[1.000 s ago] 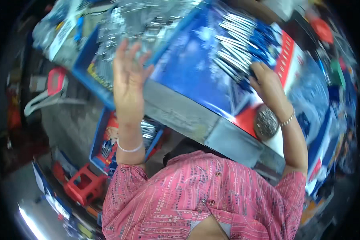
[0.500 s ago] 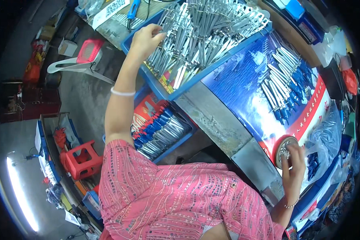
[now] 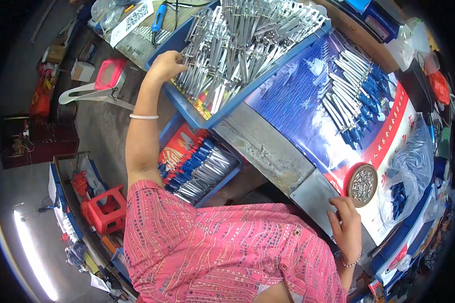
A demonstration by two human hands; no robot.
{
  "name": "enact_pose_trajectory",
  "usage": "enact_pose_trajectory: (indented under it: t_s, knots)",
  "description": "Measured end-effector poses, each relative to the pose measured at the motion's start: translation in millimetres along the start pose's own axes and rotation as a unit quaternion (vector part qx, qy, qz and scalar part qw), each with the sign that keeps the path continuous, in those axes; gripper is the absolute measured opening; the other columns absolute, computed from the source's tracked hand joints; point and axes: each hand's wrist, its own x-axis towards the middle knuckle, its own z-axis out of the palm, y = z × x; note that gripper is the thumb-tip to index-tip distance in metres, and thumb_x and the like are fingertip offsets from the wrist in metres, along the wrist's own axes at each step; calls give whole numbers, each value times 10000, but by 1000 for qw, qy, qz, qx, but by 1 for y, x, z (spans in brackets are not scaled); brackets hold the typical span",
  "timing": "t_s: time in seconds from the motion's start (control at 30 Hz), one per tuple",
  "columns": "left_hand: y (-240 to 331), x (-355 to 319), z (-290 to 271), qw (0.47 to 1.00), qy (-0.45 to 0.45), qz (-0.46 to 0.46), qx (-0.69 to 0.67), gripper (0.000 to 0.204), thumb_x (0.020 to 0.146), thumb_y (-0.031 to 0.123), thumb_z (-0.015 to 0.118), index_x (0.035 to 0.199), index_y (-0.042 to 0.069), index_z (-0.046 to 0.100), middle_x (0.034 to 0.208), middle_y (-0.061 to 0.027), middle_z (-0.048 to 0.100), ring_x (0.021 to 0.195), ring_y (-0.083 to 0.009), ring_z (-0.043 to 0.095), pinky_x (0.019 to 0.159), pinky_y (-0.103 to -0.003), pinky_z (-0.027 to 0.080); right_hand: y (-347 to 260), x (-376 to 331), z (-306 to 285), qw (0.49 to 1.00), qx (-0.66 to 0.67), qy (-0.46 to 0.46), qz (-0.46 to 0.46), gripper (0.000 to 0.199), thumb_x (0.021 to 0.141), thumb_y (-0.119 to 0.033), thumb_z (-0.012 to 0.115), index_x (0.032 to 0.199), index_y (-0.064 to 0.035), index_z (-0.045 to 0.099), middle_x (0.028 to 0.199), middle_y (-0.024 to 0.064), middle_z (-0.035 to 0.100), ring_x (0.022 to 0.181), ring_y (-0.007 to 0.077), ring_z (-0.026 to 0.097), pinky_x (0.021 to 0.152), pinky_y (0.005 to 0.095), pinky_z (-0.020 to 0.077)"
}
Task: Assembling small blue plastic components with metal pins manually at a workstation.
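Observation:
My left hand [image 3: 168,66] is at the left rim of a large blue tray [image 3: 207,119], fingers curled together. Whatever they hold, if anything, is hidden. Long silvery metal strips [image 3: 242,48] with small crosspieces fill that tray in a heap. My right hand [image 3: 346,227] hovers over the bench edge, just below a round dish [image 3: 362,185] of small shiny metal pieces. Its thumb and fingers are apart, with nothing visible in them. Beyond the dish lies a pile of metal parts with blue handles [image 3: 356,96].
Below the large tray, a smaller blue bin [image 3: 222,188] holds similar blue-handled parts. A clear plastic bag [image 3: 412,161] lies at the right. Back left is a blue-handled tool [image 3: 158,19] with a cord. A white chair [image 3: 93,95] and red stool [image 3: 106,209] stand on the floor.
My right hand has left the round dish and drawn back toward me. My left hand has shifted slightly left and nearer along the tray's rim. The whole view has shifted a little.

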Motion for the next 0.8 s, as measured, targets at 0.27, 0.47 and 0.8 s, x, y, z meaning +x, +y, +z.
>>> enact_pose_trajectory:
  t_s: [0.27,0.47,0.8]
  knots:
    - [8,7,-2,994,52,-88,27,240,719,196,517,891,48,594,919,-198,605,908,-338,572,796,-392,441,-3,13,12,990,-83,-31,-114,214,737,-45,572,942,-2,532,917,153,539,732,330,549,641,369,441]
    - [18,78,-17,963,199,107,-147,306,745,245,599,943,14,623,820,-104,644,694,-183,607,653,-297,473,-3,3,14,991,-88,-36,-93,206,736,-48,570,935,-5,535,898,147,539,730,329,549,643,376,440]
    - [80,75,-16,980,185,29,60,455,682,249,610,1053,19,485,974,-251,577,925,-393,554,798,-463,432,2,0,15,997,-65,-5,-50,204,735,-60,571,929,-5,537,900,146,537,770,330,543,668,378,435]
